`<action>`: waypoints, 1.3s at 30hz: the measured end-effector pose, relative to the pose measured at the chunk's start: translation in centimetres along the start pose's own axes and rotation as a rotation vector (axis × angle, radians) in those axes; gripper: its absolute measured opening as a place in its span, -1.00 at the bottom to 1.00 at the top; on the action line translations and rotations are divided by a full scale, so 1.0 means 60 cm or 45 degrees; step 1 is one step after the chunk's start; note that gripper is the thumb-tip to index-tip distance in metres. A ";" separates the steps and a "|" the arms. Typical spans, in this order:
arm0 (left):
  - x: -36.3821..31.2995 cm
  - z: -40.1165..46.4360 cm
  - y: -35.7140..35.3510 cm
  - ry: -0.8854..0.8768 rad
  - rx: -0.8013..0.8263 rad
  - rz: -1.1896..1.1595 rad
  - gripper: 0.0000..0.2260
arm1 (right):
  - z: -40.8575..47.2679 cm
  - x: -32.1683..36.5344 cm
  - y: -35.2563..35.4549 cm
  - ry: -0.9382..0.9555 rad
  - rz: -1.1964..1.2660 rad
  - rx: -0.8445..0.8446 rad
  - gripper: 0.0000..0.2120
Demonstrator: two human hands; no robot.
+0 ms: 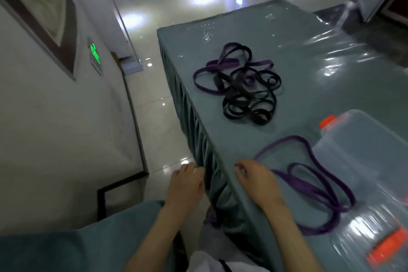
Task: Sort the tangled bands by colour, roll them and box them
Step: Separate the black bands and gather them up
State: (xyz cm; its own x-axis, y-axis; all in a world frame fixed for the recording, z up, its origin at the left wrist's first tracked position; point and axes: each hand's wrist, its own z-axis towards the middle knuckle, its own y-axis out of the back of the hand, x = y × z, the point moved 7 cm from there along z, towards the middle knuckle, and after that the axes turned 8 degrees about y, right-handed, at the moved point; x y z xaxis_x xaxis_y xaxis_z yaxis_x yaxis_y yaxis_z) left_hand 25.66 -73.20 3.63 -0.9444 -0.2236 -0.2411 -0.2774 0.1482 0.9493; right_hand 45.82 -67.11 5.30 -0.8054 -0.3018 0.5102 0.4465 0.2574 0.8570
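A: Your right hand [258, 181] rests loosely curled on the table [309, 72], holding nothing; your left hand [185, 183] hangs empty, off the edge.

B: And the bands?

A: One purple band [326, 194] lies free just beside your right hand, touching the box [364, 161]. The tangle [240, 84], purple and black, sits well apart.

B: The risk?

A: Pull one loop hard and you likely drag the whole knot, or tighten it. The glossy cover looks slippery, so bands may slide off the near edge.
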 end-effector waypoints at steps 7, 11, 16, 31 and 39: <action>0.007 0.199 0.062 -0.079 -0.015 0.075 -0.72 | 0.172 -0.011 0.023 -0.059 0.005 -0.058 -0.79; -0.021 0.297 0.089 -0.169 -0.031 0.094 -0.73 | 0.231 -0.036 0.029 -0.129 0.062 -0.121 -0.86; -0.063 0.413 0.088 -0.340 0.035 0.123 -0.68 | 0.287 -0.079 0.032 -0.260 0.092 -0.191 -0.88; -0.134 0.810 0.086 -0.785 0.287 0.180 -0.70 | 0.476 -0.122 0.024 -0.854 0.185 -0.358 -0.83; -0.082 0.979 0.094 -0.685 0.346 0.161 -0.64 | 0.570 -0.077 -0.004 -0.964 0.176 -0.359 -0.88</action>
State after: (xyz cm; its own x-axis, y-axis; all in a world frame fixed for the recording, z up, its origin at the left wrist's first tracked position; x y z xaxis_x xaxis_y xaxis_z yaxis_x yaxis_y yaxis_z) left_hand 18.34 -14.65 -1.71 -0.9099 0.3189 -0.2655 -0.1256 0.3980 0.9087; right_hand 36.11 -34.36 0.24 -0.7358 0.4431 0.5121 0.5612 -0.0241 0.8273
